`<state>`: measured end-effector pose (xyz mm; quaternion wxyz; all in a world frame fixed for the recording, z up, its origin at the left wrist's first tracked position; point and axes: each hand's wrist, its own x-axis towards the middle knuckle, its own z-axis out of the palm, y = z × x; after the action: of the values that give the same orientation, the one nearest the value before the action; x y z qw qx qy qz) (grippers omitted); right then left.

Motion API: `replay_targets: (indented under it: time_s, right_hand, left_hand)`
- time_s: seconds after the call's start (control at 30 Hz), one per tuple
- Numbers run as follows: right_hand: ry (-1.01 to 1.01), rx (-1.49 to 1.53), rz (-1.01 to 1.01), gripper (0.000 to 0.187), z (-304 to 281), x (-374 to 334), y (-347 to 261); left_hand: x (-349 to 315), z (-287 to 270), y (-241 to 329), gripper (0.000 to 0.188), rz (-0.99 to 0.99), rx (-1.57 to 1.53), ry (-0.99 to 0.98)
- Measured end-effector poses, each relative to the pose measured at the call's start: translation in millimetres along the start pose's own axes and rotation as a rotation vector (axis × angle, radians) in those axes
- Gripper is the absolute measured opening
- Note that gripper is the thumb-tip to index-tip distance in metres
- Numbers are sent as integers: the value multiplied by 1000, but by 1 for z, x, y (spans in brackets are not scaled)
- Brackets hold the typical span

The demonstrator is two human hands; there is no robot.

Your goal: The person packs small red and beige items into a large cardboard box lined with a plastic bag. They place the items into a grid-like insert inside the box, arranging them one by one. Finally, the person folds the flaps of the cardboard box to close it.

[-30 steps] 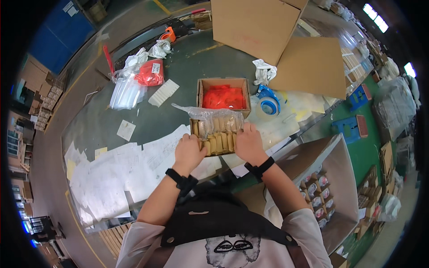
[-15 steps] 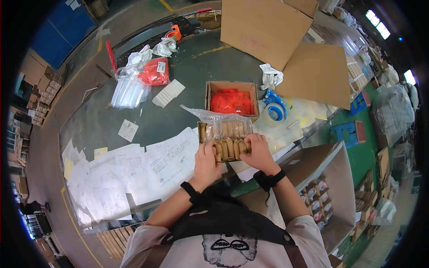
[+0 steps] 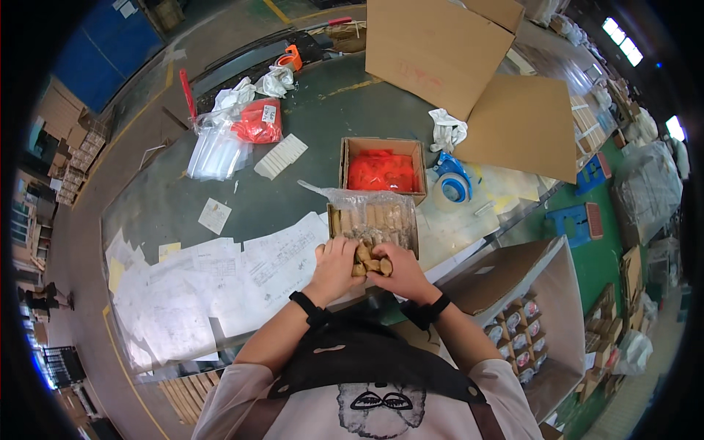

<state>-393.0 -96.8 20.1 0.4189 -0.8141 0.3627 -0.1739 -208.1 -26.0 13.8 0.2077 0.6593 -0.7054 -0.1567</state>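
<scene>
Both my hands grip a bunch of small brown tube-like pieces (image 3: 369, 262) at the near side of a shallow cardboard box. My left hand (image 3: 334, 268) closes on the bunch from the left, and my right hand (image 3: 402, 274) presses it from the right. Several similar brown pieces lie in rows in the shallow box (image 3: 416, 229), just beyond my fingers. Clear bubble wrap (image 3: 345, 196) covers part of those rows and trails over the far left edge. What the pieces are made of is too small to tell.
A carton (image 3: 345, 165) of red bags stands just beyond. To its right are a blue tape dispenser (image 3: 456, 188) and crumpled white cloth (image 3: 446, 130). Papers (image 3: 198, 286) spread left. A big open carton (image 3: 561, 323) holding partitioned items stands at my right; flat cardboard (image 3: 517, 128) lies far right.
My hands have drawn together and toward me, lifting the near row of brown pieces into a tight bunch. The pieces stood in a row along the box's near side before.
</scene>
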Motion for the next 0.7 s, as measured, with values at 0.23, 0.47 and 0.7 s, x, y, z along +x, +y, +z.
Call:
replay_targets:
  time_s: [0.23,0.47,0.7]
  right_hand:
    - [-124,88,44,55,-3,16,11]
    - [-169,186,97,57,1,18,-8]
    - [-116,777,355,42,1,30,-9]
  left_hand:
    - [-6,17,23,67,-89,-139,160]
    - [-6,18,27,67,-252,-186,114]
    - [6,24,22,61,-317,-643,312]
